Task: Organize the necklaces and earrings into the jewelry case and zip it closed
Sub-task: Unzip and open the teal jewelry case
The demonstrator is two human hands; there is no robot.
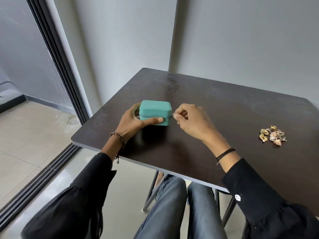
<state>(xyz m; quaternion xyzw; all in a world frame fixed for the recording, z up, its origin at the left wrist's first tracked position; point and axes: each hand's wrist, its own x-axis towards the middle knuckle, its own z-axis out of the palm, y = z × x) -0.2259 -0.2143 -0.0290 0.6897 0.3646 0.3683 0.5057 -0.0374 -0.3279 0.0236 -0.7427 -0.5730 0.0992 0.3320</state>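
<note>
A small teal jewelry case (155,109) sits closed on the dark table, toward its left side. My left hand (136,123) wraps around the case's left end, thumb pressed along the front below the zip line. My right hand (191,121) is at the case's right front corner, thumb and forefinger pinched on the small zip pull (172,115). A heap of gold and shell jewelry (273,134) lies on the table far to the right, apart from both hands.
The dark brown table (215,109) stands against a grey wall; its near edge runs diagonally above my knees. A sliding door track and tiled floor lie to the left.
</note>
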